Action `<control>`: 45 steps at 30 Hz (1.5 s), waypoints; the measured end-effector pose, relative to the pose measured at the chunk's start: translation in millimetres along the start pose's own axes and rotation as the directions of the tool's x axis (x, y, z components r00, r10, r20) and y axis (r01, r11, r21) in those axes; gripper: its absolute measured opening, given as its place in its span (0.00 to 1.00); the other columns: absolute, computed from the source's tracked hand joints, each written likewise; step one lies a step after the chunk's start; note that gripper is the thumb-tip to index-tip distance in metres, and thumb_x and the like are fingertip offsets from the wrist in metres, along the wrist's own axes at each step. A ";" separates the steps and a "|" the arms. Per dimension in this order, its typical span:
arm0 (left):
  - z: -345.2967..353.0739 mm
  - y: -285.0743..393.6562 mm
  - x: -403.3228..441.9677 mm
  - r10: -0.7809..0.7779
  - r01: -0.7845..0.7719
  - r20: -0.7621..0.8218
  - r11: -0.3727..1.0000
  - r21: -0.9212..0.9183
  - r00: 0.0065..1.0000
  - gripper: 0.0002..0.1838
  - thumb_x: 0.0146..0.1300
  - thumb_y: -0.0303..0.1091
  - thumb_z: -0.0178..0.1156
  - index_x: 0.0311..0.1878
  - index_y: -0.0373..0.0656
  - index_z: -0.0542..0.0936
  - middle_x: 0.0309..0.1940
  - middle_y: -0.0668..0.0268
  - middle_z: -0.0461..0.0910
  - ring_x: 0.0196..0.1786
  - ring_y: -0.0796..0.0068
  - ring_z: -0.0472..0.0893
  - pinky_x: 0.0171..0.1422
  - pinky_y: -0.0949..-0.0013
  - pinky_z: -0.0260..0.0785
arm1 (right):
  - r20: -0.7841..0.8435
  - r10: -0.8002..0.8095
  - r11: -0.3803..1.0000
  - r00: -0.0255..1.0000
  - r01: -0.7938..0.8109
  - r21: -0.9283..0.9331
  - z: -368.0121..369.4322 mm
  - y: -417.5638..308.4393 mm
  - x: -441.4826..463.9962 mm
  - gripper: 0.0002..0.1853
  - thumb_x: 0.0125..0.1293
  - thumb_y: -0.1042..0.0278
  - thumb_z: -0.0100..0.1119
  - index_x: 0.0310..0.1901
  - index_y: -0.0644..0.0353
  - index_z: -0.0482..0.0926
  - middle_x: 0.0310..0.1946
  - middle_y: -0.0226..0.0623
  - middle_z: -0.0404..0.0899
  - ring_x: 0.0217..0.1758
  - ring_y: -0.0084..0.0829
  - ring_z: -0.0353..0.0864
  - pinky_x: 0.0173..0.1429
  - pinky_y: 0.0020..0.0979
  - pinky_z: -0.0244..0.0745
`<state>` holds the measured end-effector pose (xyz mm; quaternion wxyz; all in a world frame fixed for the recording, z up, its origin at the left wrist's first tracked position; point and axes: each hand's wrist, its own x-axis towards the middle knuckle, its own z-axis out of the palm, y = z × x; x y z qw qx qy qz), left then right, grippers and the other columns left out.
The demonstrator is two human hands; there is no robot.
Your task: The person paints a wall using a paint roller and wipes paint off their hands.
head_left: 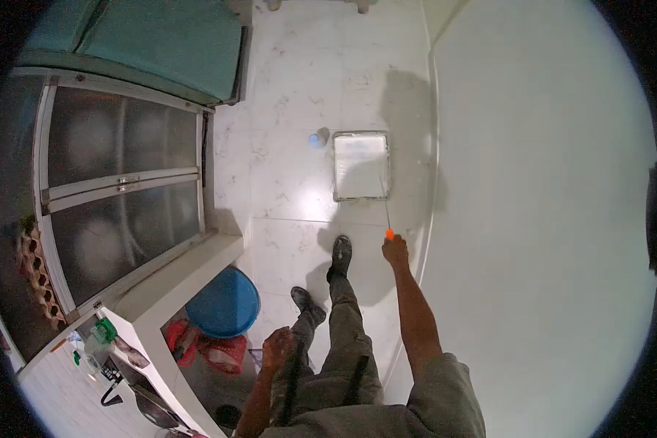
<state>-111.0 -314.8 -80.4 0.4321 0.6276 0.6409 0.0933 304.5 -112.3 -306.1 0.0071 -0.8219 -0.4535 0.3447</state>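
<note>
My right hand (pixel 396 250) is closed around the orange handle of a paint roller (pixel 389 233). Its thin metal rod runs forward to the paint tray (pixel 335 168), where the roller head is hard to make out against the white. The tray lies on the floor ahead of my boots and holds white paint. Beside its upper left corner stands a small bottle with a blue cap (pixel 315 139). My left hand (pixel 277 349) is near my left leg, fingers curled in, and I see nothing in it.
A white wall (pixel 533 219) runs along the right. On the left are a cabinet with framed glass doors (pixel 124 139) and a white counter (pixel 190 274). Below it sit a blue tub (pixel 226 303) and red bags (pixel 225 355). Green upholstered furniture (pixel 160 47) stands at the upper left.
</note>
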 end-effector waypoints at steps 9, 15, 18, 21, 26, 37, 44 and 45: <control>-15.5 49.1 14.7 -0.368 0.370 0.080 0.847 -0.381 0.926 0.17 0.71 0.34 0.62 0.58 0.34 0.79 0.44 0.59 0.86 0.45 0.71 0.84 0.52 0.66 0.77 | -0.217 -0.240 0.967 0.946 0.215 -0.135 64.9 44.4 -27.9 0.11 0.67 0.59 0.58 0.36 0.58 0.77 0.33 0.49 0.79 0.33 0.50 0.82 0.40 0.50 0.80; -9.0 41.8 13.5 -0.348 0.347 0.070 0.857 -0.380 0.935 0.17 0.69 0.29 0.64 0.58 0.35 0.79 0.46 0.61 0.85 0.47 0.72 0.84 0.52 0.67 0.78 | -0.046 -0.246 0.968 0.968 0.242 -0.069 37.9 10.7 17.4 0.15 0.71 0.60 0.55 0.39 0.67 0.77 0.37 0.54 0.81 0.40 0.57 0.82 0.43 0.54 0.76; -6.3 45.0 15.9 -0.366 0.361 0.067 0.846 -0.393 0.928 0.17 0.67 0.27 0.64 0.58 0.35 0.79 0.47 0.61 0.85 0.49 0.71 0.84 0.53 0.68 0.78 | -0.096 -0.301 0.947 0.949 0.284 -0.152 55.6 39.4 -17.6 0.15 0.73 0.60 0.52 0.38 0.66 0.78 0.35 0.52 0.80 0.36 0.55 0.81 0.40 0.51 0.76; -8.8 55.0 20.7 -0.418 0.422 0.113 0.789 -0.447 0.901 0.16 0.67 0.25 0.63 0.57 0.36 0.79 0.48 0.60 0.85 0.51 0.70 0.84 0.55 0.68 0.77 | -0.054 -0.283 0.947 0.958 0.269 -0.176 51.3 48.6 -61.5 0.15 0.72 0.59 0.53 0.40 0.64 0.77 0.32 0.51 0.80 0.36 0.55 0.82 0.40 0.52 0.79; 17.5 21.0 8.2 -0.370 0.385 0.124 0.811 -0.440 0.921 0.15 0.68 0.25 0.61 0.57 0.36 0.80 0.49 0.59 0.86 0.52 0.70 0.85 0.56 0.67 0.77 | -0.142 -0.322 0.937 0.936 0.293 -0.192 62.3 24.0 -37.9 0.14 0.68 0.56 0.56 0.40 0.60 0.76 0.26 0.45 0.78 0.35 0.49 0.84 0.44 0.51 0.82; 14.5 2.0 5.4 -0.470 0.518 0.235 0.670 -0.532 0.851 0.18 0.70 0.31 0.62 0.60 0.35 0.78 0.47 0.60 0.86 0.51 0.69 0.85 0.56 0.66 0.77 | -0.113 -0.267 0.955 0.957 0.247 -0.163 51.8 6.2 -74.6 0.13 0.65 0.58 0.57 0.40 0.60 0.78 0.37 0.50 0.80 0.41 0.50 0.83 0.45 0.50 0.80; -7.5 18.2 22.5 -0.149 0.170 0.161 0.977 -0.126 0.976 0.23 0.71 0.43 0.62 0.62 0.37 0.78 0.52 0.54 0.84 0.54 0.65 0.84 0.61 0.64 0.74 | -0.085 -0.116 0.991 0.990 0.121 0.058 55.4 -18.3 -25.9 0.16 0.67 0.58 0.58 0.42 0.66 0.77 0.38 0.54 0.81 0.41 0.55 0.85 0.45 0.50 0.83; -12.4 16.8 22.6 -0.140 0.157 0.191 0.985 -0.074 0.972 0.25 0.72 0.46 0.61 0.63 0.39 0.78 0.55 0.54 0.82 0.57 0.64 0.83 0.65 0.64 0.72 | -0.097 -0.100 0.992 0.990 0.107 0.068 52.9 -15.7 -33.2 0.16 0.67 0.58 0.58 0.42 0.66 0.77 0.38 0.54 0.81 0.41 0.55 0.85 0.45 0.50 0.83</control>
